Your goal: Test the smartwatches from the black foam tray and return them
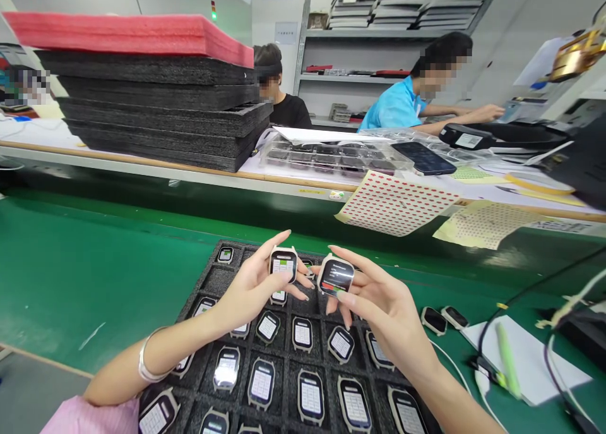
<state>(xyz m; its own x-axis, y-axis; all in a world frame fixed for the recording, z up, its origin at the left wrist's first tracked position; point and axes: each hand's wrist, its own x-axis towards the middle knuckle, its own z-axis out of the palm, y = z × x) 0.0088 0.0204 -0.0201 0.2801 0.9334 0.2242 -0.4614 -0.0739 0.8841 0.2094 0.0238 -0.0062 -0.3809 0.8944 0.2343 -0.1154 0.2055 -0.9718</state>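
Note:
My left hand (pixel 258 276) grips a strapless smartwatch (pixel 283 261), its lit screen white with a green patch and my thumb lying across the lower part. A second smartwatch (pixel 336 275) is held in my right hand (pixel 374 289); its dark screen shows lines of text and a red strip, with my thumb at its lower edge. Both watches are raised over a black foam tray (pixel 288 371). In the tray's compartments lie several more watches, such as one watch (pixel 310 397) with a lit white screen. My forearms hide parts of the tray.
Two watches (pixel 434 320) lie on the green mat right of the tray, near white paper (pixel 534 364), a green pen (pixel 508 358) and cables. Behind rises a shelf holding stacked black foam (pixel 156 118), clear plastic trays (pixel 326 159) and a phone (pixel 423 158). Co-workers sit beyond.

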